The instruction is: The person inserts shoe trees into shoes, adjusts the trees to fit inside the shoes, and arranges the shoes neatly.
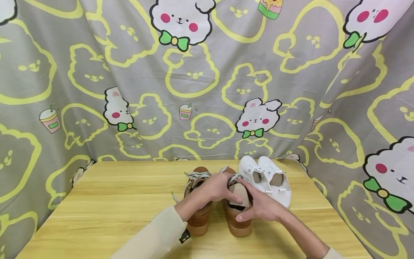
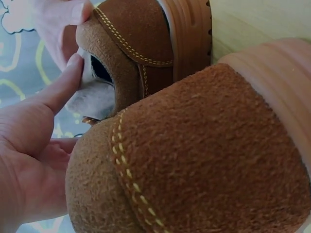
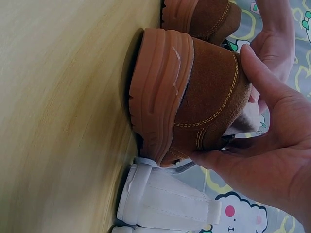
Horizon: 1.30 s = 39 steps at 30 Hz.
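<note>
Two brown suede shoes with pale laces stand heels toward me: the left shoe and the right shoe. My right hand grips the right shoe round its heel collar, its thumb at the back rim and its fingers along the far side. At that shoe's opening, my left hand pinches a beige tongue, thumb on the near face and fingers behind by the laces. The left wrist view shows the tongue's pale fabric above the dark opening. My left forearm crosses over the left shoe and hides part of it.
A pair of white shoes stands just right of the brown ones, near my right hand. The wooden table extends to both sides. Patterned curtain cloth hangs behind the table and at its sides.
</note>
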{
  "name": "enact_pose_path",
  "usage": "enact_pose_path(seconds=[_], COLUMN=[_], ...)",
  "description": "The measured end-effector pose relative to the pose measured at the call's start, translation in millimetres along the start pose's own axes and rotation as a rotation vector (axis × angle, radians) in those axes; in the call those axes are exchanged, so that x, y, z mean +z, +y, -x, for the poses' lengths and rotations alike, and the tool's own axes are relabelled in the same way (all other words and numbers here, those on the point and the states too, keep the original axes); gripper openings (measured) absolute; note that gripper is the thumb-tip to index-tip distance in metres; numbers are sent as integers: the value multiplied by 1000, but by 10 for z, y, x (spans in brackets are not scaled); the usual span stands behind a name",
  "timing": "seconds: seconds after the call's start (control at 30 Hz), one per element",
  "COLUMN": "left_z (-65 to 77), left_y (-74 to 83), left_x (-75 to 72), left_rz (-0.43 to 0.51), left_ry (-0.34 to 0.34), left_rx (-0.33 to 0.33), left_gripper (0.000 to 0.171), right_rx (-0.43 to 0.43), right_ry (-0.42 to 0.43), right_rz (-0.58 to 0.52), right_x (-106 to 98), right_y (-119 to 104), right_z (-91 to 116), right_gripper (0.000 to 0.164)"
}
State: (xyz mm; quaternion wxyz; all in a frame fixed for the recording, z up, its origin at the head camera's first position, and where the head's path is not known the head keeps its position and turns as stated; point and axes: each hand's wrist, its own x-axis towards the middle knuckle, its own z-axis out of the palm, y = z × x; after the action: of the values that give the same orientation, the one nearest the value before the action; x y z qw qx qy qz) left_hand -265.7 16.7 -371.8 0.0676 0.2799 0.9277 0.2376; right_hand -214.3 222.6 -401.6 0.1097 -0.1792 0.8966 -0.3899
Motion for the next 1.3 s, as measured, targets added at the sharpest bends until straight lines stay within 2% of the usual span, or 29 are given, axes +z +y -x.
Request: enact_pose_path(seconds=[0.13, 0.3, 0.37, 0.47, 0.6, 0.77, 0.87, 0.97, 1.07, 1.2, 1.3], left_z=[-9, 3, -1, -16, -28, -37, -54, -78, -101, -115, -115], left_y=[13, -5, -22, -40, -47, -46, -54, -68, -76, -76, -83], left_x=[69, 259, 297, 296, 259, 161, 138, 159, 202, 269, 308], left_rz=[-73, -273, -306, -302, -267, -161, -136, -161, -227, -307, -322], left_ry=[49, 189, 227, 242, 205, 139, 126, 154, 203, 260, 288], left_rx=[16, 74, 80, 98, 126, 68, 66, 94, 116, 123, 124], left_gripper=[68, 73, 72, 68, 65, 62, 58, 57, 54, 50, 45], right_rx=[-14, -43, -44, -30, -15, -29, -23, -31, -47, -52, -47], right_ry=[3, -9, -14, -13, -5, -17, -19, -9, 0, 0, 1], right_rz=[-1, -12, -15, -23, -30, -35, -31, -7, 13, 11, 7], right_x=[-6, 14, 26, 28, 14, 8, 11, 12, 14, 22, 30], right_y=[-2, -19, -23, -20, -17, -23, -21, -10, 2, 9, 9], right_z=[-1, -22, -32, -32, -24, -31, -23, -19, -28, -38, -36], right_gripper=[123, 123, 123, 123, 124, 124, 124, 124, 125, 126, 126])
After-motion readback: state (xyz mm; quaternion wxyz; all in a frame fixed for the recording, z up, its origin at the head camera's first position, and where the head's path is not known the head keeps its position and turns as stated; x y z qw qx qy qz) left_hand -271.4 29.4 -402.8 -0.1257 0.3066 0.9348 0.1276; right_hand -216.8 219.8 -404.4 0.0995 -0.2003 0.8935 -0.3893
